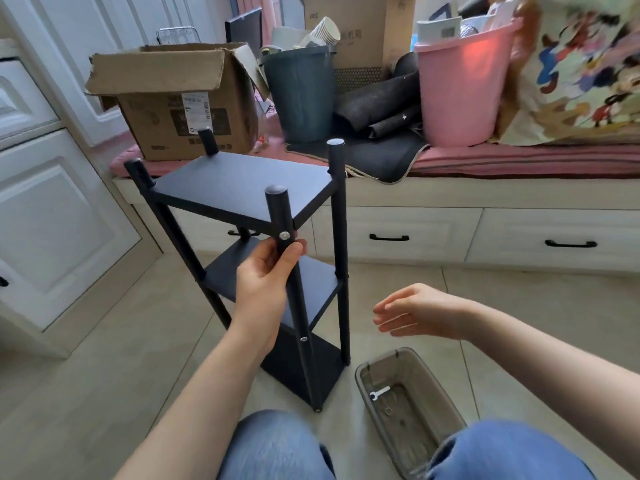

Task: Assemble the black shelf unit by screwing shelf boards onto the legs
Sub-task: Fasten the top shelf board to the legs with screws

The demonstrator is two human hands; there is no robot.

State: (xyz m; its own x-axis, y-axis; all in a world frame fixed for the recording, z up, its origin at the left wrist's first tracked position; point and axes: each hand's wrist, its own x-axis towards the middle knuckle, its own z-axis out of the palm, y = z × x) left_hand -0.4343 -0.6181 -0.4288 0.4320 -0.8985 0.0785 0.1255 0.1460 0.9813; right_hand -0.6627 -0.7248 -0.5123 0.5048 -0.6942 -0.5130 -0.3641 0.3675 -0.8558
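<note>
The black shelf unit (239,192) stands upright on the tiled floor in front of me, with three shelf boards fixed between several round legs. Silver screw heads show on the near leg (281,216), one just above my fingers. My left hand (265,284) is wrapped around that near leg just below the top board. To the right of the unit, my right hand (419,313) hovers with fingers apart, holding nothing and touching nothing.
A clear plastic tray (367,379) on the floor at lower right holds a small silver wrench (379,393). Behind the unit runs a bench with drawers (415,233), loaded with a cardboard box (180,98), a dark bin (301,91) and a pink bucket (460,95). White cabinets (45,202) stand left.
</note>
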